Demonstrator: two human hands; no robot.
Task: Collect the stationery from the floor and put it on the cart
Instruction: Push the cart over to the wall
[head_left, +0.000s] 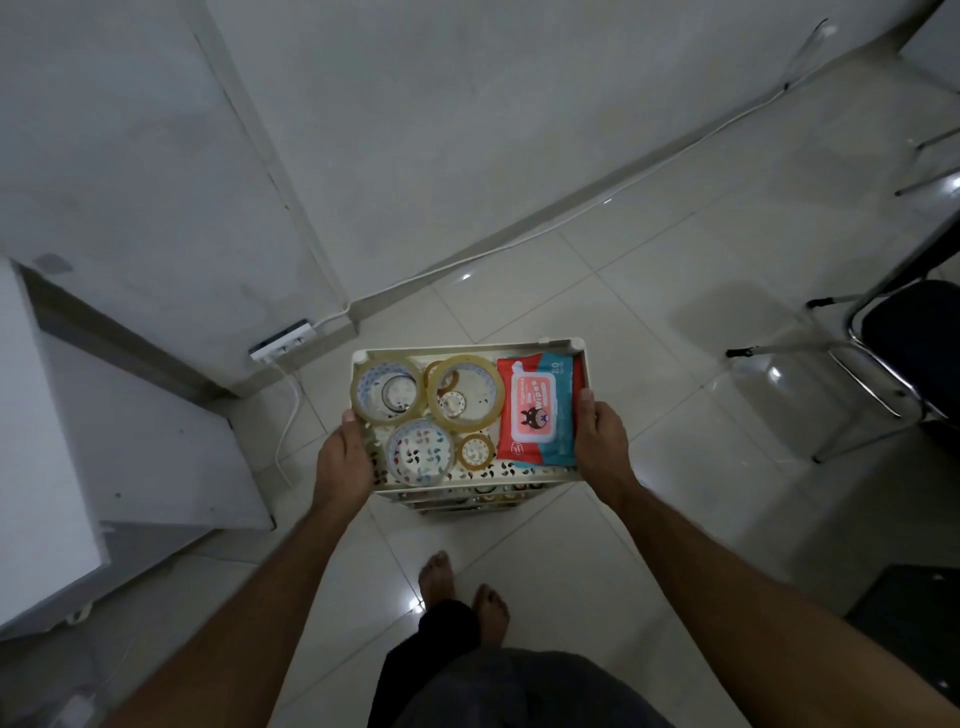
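Observation:
A cream cart stands on the tiled floor in front of me. Its top tray holds several rolls of clear tape: one large roll at the back left, another large roll in the middle, a clear roll near the front and a small roll. A red and blue pack of wipes lies at the right. My left hand grips the tray's left edge. My right hand grips the right edge, thumb on the rim.
A white cabinet stands at the left. A power strip with a white cable lies by the wall. A chair with metal legs stands at the right. My bare feet are just behind the cart.

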